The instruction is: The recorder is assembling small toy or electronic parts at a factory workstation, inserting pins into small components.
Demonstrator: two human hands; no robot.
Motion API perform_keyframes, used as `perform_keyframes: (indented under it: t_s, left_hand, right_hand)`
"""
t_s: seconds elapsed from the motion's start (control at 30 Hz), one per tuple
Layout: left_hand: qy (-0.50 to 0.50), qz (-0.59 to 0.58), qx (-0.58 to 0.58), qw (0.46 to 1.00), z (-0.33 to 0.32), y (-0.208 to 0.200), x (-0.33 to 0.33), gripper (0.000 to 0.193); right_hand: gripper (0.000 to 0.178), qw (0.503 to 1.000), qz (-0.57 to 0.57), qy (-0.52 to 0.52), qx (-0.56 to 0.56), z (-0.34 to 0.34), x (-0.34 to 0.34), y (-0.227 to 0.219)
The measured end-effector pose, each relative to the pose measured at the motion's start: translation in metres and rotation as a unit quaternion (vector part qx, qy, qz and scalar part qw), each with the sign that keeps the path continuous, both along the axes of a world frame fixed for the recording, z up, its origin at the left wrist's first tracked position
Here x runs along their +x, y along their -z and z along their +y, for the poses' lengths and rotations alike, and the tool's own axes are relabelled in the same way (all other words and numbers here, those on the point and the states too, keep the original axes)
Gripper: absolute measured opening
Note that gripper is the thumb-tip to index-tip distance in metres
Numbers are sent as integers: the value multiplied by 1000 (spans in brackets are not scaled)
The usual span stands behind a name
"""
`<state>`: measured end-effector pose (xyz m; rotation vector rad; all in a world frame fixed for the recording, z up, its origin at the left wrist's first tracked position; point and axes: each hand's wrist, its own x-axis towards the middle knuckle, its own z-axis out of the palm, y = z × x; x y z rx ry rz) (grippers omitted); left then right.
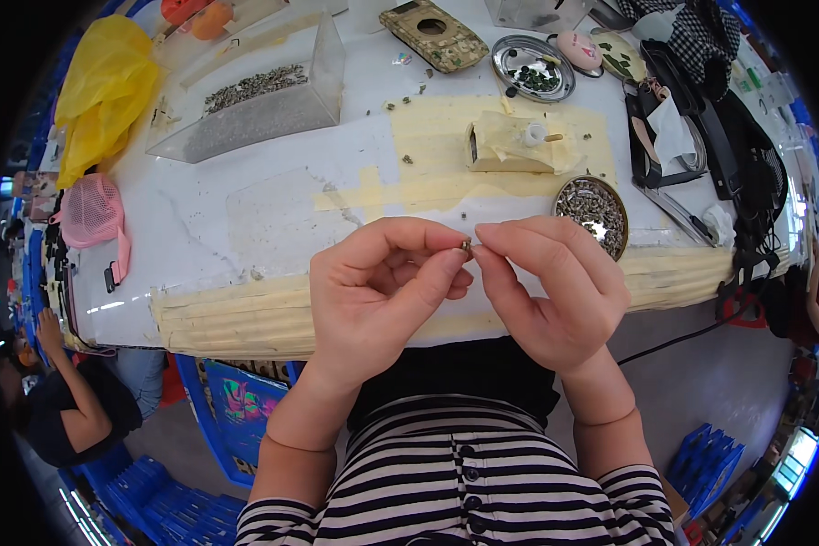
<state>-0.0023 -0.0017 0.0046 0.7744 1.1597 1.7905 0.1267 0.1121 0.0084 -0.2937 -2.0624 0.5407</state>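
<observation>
Over the front edge of the white table (209, 209), my two hands meet fingertip to fingertip. Thumb and index finger of my left hand (373, 296) pinch a tiny brass-coloured metal part (466, 246). My right hand (555, 287) is closed in a pinch against the same part from the other side. The part is too small to name more closely. A round dish (622, 196) full of small metal pieces stands just beyond my right hand. Farther off, a small tape-covered block (510, 150) carries a white nozzle-like piece (533, 134).
A clear bin (246, 132) with small metal parts stands at the far left, near a yellow plastic bag (105, 91). A camouflage-patterned box (435, 35) and a metal dish of green pieces (534, 71) are at the back. Tweezers (673, 214) lie right. Another person (86, 400) sits at left.
</observation>
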Motion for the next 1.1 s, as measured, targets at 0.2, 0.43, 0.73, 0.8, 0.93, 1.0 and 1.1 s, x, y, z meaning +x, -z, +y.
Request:
perform_keyframes:
  t_s: [0.2, 0.43, 0.73, 0.8, 0.93, 1.0, 1.1]
  left_hand:
    - [7, -8, 6, 1000, 1, 0, -1, 13]
    - [-11, 10, -16, 1000, 0, -1, 1, 10]
    - [-20, 66, -28, 997, 2, -1, 3, 8]
    - [-19, 78, -22, 996, 1, 1, 3, 8]
    - [-17, 86, -19, 996, 1, 2, 3, 7]
    - [-17, 77, -15, 997, 1, 2, 3, 7]
    - [-22, 71, -6, 997, 1, 2, 3, 7]
  right_hand:
    - [29, 999, -15, -20, 30, 0, -2, 0]
    - [32, 994, -48, -45, 84, 7, 4, -1]
    - [31, 992, -61, -43, 103, 9, 7, -1]
    - [31, 991, -65, -41, 109, 9, 8, -1]
    - [30, 992, -60, -33, 109, 6, 7, -1]
    - [30, 992, -50, -25, 109, 4, 4, 0]
    - [30, 993, -39, -13, 109, 2, 1, 2]
